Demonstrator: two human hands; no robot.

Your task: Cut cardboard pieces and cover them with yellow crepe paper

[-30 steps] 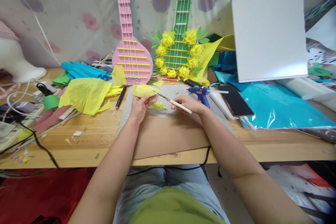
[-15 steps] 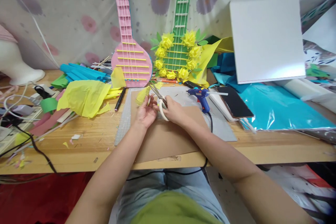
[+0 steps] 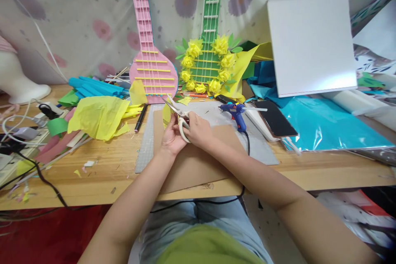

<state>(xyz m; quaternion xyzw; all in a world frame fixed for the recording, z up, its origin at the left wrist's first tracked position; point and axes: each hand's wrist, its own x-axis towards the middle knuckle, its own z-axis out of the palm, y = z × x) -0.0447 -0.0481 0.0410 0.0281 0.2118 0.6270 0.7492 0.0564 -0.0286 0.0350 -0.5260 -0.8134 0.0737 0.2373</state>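
Note:
My right hand (image 3: 199, 130) is closed round the handles of the scissors (image 3: 182, 121), which have white grips. Their metal blades point up and left, parted at the tips, over a small yellow paper piece (image 3: 166, 116). That piece is pinched in my left hand (image 3: 173, 138), partly hidden behind the blades. Both hands are close together above a brown cardboard sheet (image 3: 201, 165) on a grey cutting mat (image 3: 262, 154). Just beyond the scissors lies a yellow scrap (image 3: 185, 101).
A blue glue gun (image 3: 235, 112) and a phone (image 3: 276, 119) lie to the right. Behind stand a pink paper instrument (image 3: 154, 70) and a green one (image 3: 206, 64) with yellow paper flowers. Yellow crepe paper (image 3: 97, 117) and a black marker (image 3: 141, 118) are at left.
The scissors have moved left and now cross in front of the yellow piece, with their blades more parted. My right hand has come closer to my left, which still holds the piece.

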